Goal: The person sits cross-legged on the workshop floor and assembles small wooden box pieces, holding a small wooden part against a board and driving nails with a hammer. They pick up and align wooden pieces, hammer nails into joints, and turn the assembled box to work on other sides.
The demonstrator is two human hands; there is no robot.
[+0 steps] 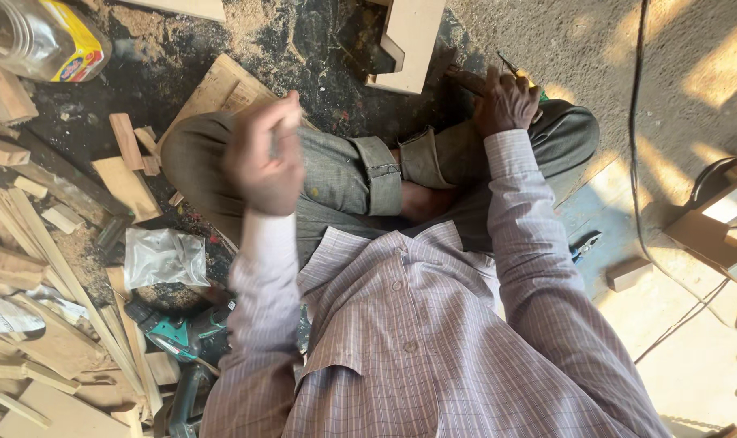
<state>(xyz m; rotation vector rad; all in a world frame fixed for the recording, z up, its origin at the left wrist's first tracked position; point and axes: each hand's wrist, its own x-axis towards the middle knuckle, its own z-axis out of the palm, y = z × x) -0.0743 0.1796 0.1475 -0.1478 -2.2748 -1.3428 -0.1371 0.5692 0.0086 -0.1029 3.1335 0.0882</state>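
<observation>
Two hands (265,158) (506,101) above sawdust-strewn floor (304,40) littered with wood offcuts (125,182)

Slim dark tool (508,65), thin shaft with a hint of yellow and green at the handle, gripped in right hand (506,101) above the right knee; tip points up-left toward pale wooden board (409,40) lying flat on sawdust floor. Small object in blurred, closed left hand (263,154): cannot tell what.

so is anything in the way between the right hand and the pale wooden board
Nothing visible apart from what it holds: the right hand grips a brown-handled tool whose end juts toward the pale wooden board; only dusty floor lies between.
</observation>
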